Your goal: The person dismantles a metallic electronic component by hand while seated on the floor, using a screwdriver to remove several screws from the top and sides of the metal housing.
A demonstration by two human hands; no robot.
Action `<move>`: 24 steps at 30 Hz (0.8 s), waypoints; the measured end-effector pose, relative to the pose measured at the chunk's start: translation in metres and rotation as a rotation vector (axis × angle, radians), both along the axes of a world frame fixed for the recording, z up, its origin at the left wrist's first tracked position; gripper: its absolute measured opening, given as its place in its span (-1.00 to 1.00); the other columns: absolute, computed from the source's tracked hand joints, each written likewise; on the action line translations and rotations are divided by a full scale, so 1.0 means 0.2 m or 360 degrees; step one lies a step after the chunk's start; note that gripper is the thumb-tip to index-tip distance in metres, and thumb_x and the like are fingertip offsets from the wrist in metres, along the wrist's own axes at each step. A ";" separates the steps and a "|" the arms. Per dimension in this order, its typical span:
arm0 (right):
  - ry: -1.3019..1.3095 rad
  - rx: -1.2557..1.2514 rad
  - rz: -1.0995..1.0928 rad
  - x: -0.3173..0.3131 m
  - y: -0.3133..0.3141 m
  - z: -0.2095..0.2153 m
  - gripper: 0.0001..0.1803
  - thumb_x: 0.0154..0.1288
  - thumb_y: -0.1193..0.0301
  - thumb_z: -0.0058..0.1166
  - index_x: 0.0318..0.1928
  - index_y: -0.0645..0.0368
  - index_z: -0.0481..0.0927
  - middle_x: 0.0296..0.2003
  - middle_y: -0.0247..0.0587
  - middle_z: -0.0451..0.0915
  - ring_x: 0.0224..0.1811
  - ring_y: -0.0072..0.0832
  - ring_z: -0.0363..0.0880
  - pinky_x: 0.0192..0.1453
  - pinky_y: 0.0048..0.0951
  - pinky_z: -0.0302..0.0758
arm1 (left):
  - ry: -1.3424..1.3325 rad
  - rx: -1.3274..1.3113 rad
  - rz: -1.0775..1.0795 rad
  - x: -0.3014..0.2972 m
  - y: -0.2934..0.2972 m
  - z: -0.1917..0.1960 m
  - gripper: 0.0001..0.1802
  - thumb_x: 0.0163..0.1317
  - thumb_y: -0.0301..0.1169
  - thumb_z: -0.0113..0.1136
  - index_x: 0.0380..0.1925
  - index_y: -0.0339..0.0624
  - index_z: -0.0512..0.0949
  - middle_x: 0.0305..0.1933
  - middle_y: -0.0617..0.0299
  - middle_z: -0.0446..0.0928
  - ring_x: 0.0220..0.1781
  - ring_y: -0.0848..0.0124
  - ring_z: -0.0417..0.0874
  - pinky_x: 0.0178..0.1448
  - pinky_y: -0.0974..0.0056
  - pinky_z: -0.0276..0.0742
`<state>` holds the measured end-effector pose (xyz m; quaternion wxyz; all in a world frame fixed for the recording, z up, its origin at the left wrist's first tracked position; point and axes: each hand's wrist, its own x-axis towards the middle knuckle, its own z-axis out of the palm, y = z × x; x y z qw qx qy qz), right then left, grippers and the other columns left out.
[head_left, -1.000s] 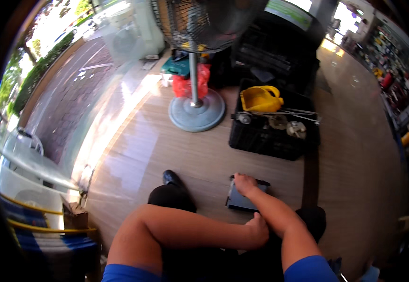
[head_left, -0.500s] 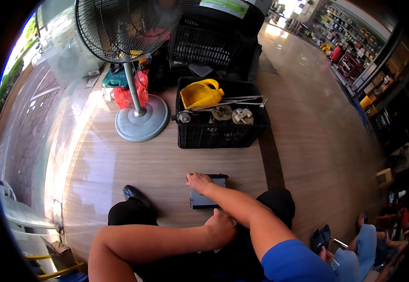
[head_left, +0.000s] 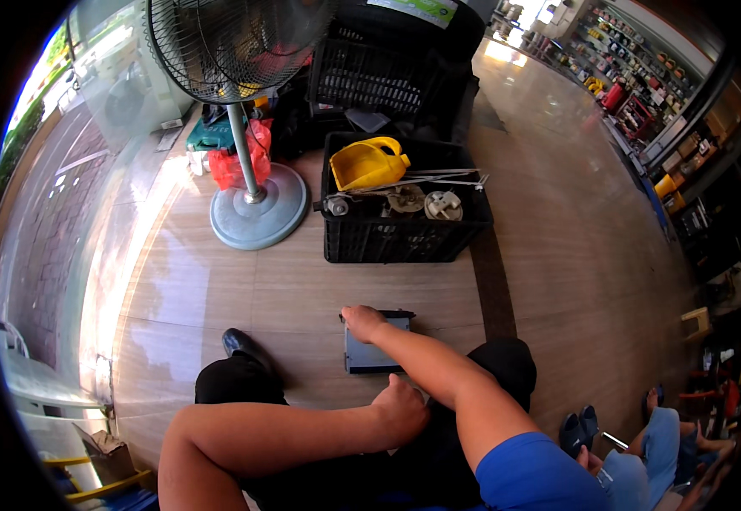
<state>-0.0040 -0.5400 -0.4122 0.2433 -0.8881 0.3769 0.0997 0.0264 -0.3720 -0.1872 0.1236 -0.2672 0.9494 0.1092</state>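
Observation:
A flat grey metal box with a black far edge (head_left: 377,356) lies on the floor between my legs. My right hand (head_left: 362,323) reaches across to its far left corner, with the fingers curled over the black edge there; the fingertips are mostly hidden. Closer to me, my left hand (head_left: 402,412) is closed like a fist by my right thigh, just short of the box's near side. The thumb lies on top, and whatever the fingers may hold is hidden.
Beyond the box stands a black plastic crate (head_left: 404,243) holding a cut yellow jug (head_left: 370,164), thin rods and round parts. A standing fan (head_left: 258,207) is left of it. My shoe (head_left: 243,344) is left of the box. Another person's sandals (head_left: 577,430) are at the right.
My right hand has rolled slightly at the box's corner, so less of its fingers shows. My left hand keeps its place. The whole view has shifted a little.

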 end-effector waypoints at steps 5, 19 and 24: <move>-0.0035 -0.0080 -0.0064 0.02 0.08 0.11 -0.76 0.39 0.31 -0.03 -0.12 0.23 0.51 -0.18 0.13 0.65 -0.06 0.00 0.65 0.03 -0.06 0.56 | -0.0003 0.0030 0.0028 0.00 0.00 -0.01 -0.75 0.27 -0.28 0.03 -0.17 -0.07 0.63 -0.22 0.08 0.63 -0.16 0.16 0.67 -0.16 0.05 0.44; 0.0013 -0.0125 0.0162 0.05 0.06 0.04 -0.79 0.35 0.38 -0.10 -0.13 0.15 0.56 -0.03 0.06 0.62 0.01 -0.07 0.64 0.09 -0.13 0.57 | 0.0003 0.0005 -0.0011 0.01 0.01 -0.01 -0.75 0.31 -0.26 0.01 -0.20 -0.07 0.64 -0.20 0.07 0.64 -0.19 0.18 0.66 -0.19 0.06 0.41; 0.0253 0.0014 -0.0090 0.06 0.07 0.17 -0.78 0.37 0.33 -0.07 -0.09 0.18 0.49 -0.10 0.13 0.61 0.02 -0.05 0.63 0.06 -0.10 0.56 | 0.0002 -0.0060 -0.0022 0.01 0.01 -0.01 -0.74 0.32 -0.26 -0.01 -0.21 -0.06 0.65 -0.18 0.08 0.65 -0.18 0.19 0.66 -0.18 0.05 0.42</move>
